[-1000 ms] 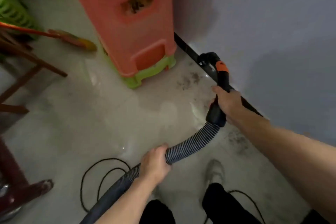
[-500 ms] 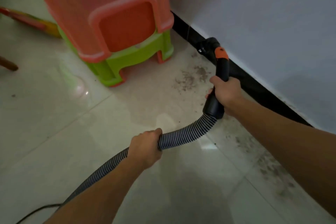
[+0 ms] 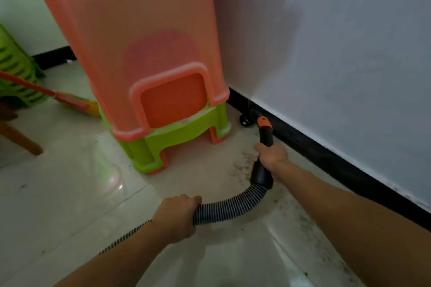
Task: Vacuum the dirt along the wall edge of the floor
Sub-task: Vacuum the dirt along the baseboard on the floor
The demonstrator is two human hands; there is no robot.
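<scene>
Nearest to me, the left hand (image 3: 177, 216) clenches the ribbed hose (image 3: 229, 208) above the pale floor (image 3: 70, 205). Further on, the right hand (image 3: 271, 155) grips the black wand (image 3: 265, 134) over scattered dirt (image 3: 241, 165). Its nozzle (image 3: 246, 120) sits against the black skirting (image 3: 326, 158), just beside the stacked stools (image 3: 149, 58).

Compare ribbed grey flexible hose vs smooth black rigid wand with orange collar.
The ribbed grey flexible hose bends in a curve; the smooth black rigid wand runs straight. The left hand grips the hose; the right hand grips the wand. The wand reaches toward the black skirting board; the hose trails back across the floor. Shared: they join at one black cuff.
</scene>
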